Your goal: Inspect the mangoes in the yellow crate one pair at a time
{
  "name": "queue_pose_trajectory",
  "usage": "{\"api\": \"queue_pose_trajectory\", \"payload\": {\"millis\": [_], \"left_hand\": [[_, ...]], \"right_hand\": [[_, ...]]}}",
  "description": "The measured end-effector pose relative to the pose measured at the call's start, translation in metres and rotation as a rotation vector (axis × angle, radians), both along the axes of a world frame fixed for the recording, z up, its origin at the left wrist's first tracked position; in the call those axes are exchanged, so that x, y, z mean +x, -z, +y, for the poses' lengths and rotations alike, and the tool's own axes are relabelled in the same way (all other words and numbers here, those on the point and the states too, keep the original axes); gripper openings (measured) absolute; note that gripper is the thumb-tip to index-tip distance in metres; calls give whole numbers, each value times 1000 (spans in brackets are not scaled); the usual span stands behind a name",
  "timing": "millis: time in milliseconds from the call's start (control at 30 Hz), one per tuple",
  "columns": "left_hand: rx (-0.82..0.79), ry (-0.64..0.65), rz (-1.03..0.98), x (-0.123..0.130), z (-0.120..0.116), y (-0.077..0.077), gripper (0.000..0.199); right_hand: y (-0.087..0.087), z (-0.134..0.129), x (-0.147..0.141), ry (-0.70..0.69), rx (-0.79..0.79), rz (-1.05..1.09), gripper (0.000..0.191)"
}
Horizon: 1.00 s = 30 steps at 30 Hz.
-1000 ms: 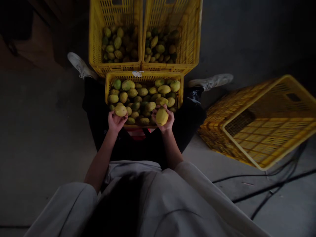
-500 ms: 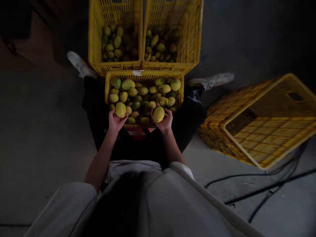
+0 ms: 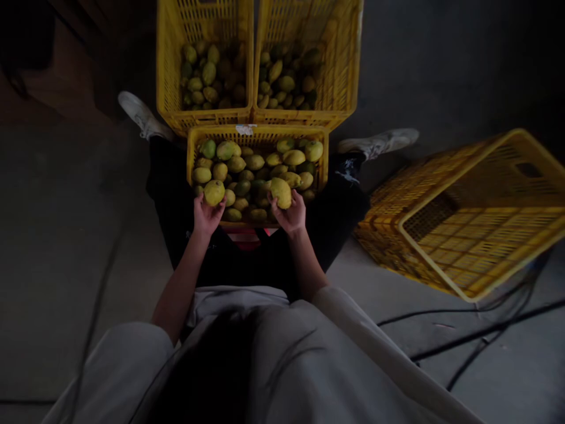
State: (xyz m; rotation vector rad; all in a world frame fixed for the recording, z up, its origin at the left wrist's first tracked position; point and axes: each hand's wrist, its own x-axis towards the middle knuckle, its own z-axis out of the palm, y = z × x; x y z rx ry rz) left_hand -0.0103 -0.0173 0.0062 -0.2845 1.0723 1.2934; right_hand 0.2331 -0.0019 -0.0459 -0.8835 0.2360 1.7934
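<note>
My left hand (image 3: 208,215) holds a round yellow fruit (image 3: 214,192) over the near left corner of a shallow yellow crate (image 3: 191,154). In my right hand (image 3: 291,215) is another yellow fruit (image 3: 281,193), gripped above the crate's near right part. Several green and yellow fruits (image 3: 255,162) fill this crate, which stands between my legs. Fingers of both hands wrap round the fruits from below and the sides.
Two deeper yellow crates (image 3: 205,118) (image 3: 304,119) with green and yellow fruits stand beyond the shallow one. A large yellow crate (image 3: 419,241) lies tilted at the right, with black cables (image 3: 485,330) on the floor near it.
The fruit in my right hand has turned and shifted slightly up and left. The left fruit has moved a little up and turned, showing a different side.
</note>
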Motion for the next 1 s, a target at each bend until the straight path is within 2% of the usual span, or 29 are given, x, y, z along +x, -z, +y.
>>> {"api": "queue_pose_trajectory", "payload": {"millis": [167, 400, 500, 567, 667, 767, 1000], "left_hand": [[7, -9, -7, -1, -1, 1, 32], [56, 45, -134, -3, -3, -1, 51], [19, 38, -127, 0, 0, -3, 46], [-54, 19, -78, 2, 2, -3, 38], [-127, 18, 17, 5, 3, 1, 33], [-133, 56, 32, 5, 3, 5, 37], [-88, 90, 10, 6, 2, 5, 26]], "right_hand": [[2, 0, -3, 11, 22, -63, 22], [12, 2, -4, -140, 5, -189, 44], [10, 1, -2, -160, 26, -136, 45], [7, -1, 0, -110, 20, -73, 41], [2, -3, 3, -37, -1, -44, 27], [0, -5, 3, -53, 36, -69, 14], [8, -3, -2, -90, 203, -240, 26]]}}
